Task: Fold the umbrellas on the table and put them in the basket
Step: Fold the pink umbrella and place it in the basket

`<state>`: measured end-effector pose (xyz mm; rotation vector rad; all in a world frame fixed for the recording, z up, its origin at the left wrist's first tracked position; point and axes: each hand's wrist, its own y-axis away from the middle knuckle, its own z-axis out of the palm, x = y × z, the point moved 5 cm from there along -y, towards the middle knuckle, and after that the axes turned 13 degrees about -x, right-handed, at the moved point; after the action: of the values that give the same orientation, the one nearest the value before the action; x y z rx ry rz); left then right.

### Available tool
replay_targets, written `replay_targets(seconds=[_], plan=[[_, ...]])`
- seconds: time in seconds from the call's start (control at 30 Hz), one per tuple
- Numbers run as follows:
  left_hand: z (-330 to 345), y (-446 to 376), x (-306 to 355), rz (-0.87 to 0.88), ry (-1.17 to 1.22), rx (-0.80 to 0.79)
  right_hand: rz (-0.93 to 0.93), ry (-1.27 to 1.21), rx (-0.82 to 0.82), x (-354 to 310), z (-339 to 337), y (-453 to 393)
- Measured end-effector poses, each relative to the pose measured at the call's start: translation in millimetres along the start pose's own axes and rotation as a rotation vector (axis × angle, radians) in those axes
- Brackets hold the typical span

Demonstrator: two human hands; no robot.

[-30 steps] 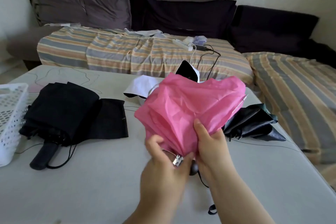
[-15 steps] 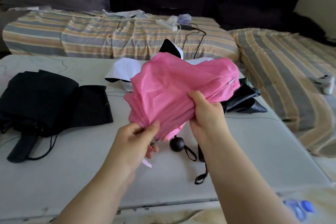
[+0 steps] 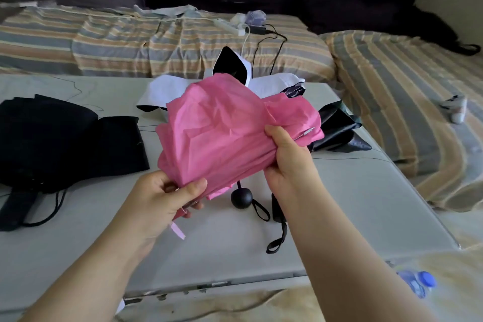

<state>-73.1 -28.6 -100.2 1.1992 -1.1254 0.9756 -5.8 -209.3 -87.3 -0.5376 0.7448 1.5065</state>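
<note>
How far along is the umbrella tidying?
Early. Nothing looks finished; no basket shows. In hand: the crumpled pink fabric umbrella, gripped by the left hand and right hand. Left: the black umbrella, the white-and-black one and the dark one, all on the table.

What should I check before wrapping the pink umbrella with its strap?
1. Both hands hold the pink umbrella: ok; left hand pinches the lower edge, right hand grips the side.
2. Canopy gathered smooth: not ok, it is crumpled and loose.
3. Rib tip tucked in: not ok, it sticks out near the right hand.
4. Strap free: ok, it dangles below the left hand.
5. Shaft fully collapsed: cannot tell, fabric hides it.
6. Basket within reach: cannot tell, out of view.
</note>
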Motion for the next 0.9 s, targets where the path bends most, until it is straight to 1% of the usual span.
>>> replay_targets(seconds=[0.1, 0.17, 0.33, 0.4, 0.5, 0.57, 0.6, 0.67, 0.77, 0.9], plan=[[-2.4, -1.9, 1.3, 0.028, 0.056, 0.001, -0.003, -0.02, -0.048, -14.1, 0.6, -2.2], [-3.6, -3.0, 2.3, 0.044, 0.053, -0.036, -0.022, -0.012, -0.063, -27.0, -0.8, -4.6], [-7.3, -3.8, 3.9, 0.052, 0.029, -0.097, 0.006, 0.071, 0.002, -38.5, -6.9, -1.9], [-11.8, -3.5, 7.3, 0.063, 0.003, -0.112, 0.062, 0.172, -0.015, -45.2, -8.5, 1.1], [-22.9, -0.5, 9.7, 0.084, -0.032, -0.113, 0.247, 0.338, -0.121, -48.1, -9.8, 8.1], [-29.0, 1.5, 8.6, 0.066, -0.022, -0.12, 0.35, 0.405, -0.162, -41.2, -12.7, 11.8], [-31.8, 2.2, 7.1, 0.047, -0.015, -0.128, 0.365, 0.411, -0.172, -37.0, -12.6, 12.4], [-35.9, 2.1, 6.2, 0.028, -0.054, -0.184, 0.328, 0.389, -0.191, -30.2, -10.2, 10.9], [-46.5, -0.5, 5.5, 0.02, -0.129, -0.171, 0.229, 0.363, -0.25, -23.6, -3.3, 8.2], [-47.7, -1.9, 0.9, -0.02, -0.109, -0.223, 0.181, 0.344, -0.284, -16.4, 0.4, 6.7]])
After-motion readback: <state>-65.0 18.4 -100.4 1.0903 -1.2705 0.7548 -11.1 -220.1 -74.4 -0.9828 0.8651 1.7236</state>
